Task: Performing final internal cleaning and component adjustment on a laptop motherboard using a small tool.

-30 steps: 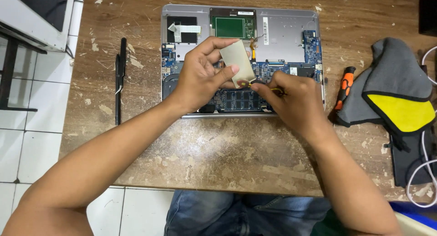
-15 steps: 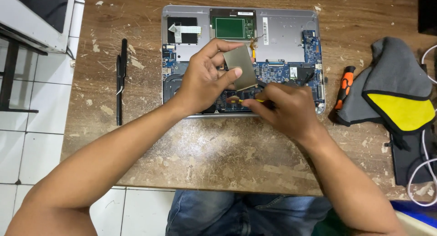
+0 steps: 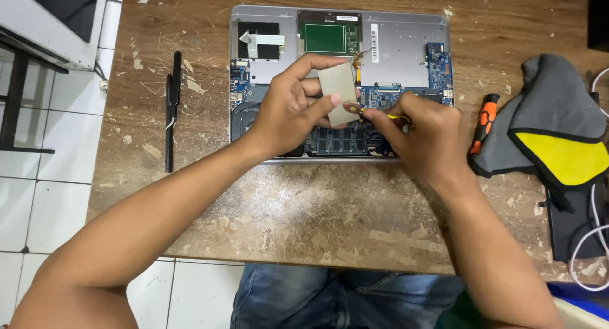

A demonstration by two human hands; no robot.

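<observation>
A small flat grey plate (image 3: pixel 337 91) is lifted on edge just above the middle of the opened laptop (image 3: pixel 406 46), pinched between the thumb and fingers of the left hand (image 3: pixel 295 110). The right hand (image 3: pixel 422 135) is closed around a thin yellow-handled tool (image 3: pixel 380 115), whose tip meets the plate's lower corner. The laptop lies on a scarred wooden table (image 3: pixel 304 208), with a black pen-like tool (image 3: pixel 170 113) to its left and an orange-handled screwdriver (image 3: pixel 483 119) beside a grey and yellow cloth (image 3: pixel 552 132) to its right.

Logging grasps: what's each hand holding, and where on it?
Left hand pinches a flat grey rectangular part by its edges, above the opened laptop. Right hand grips a thin yellow-handled tool near its tip.
</observation>
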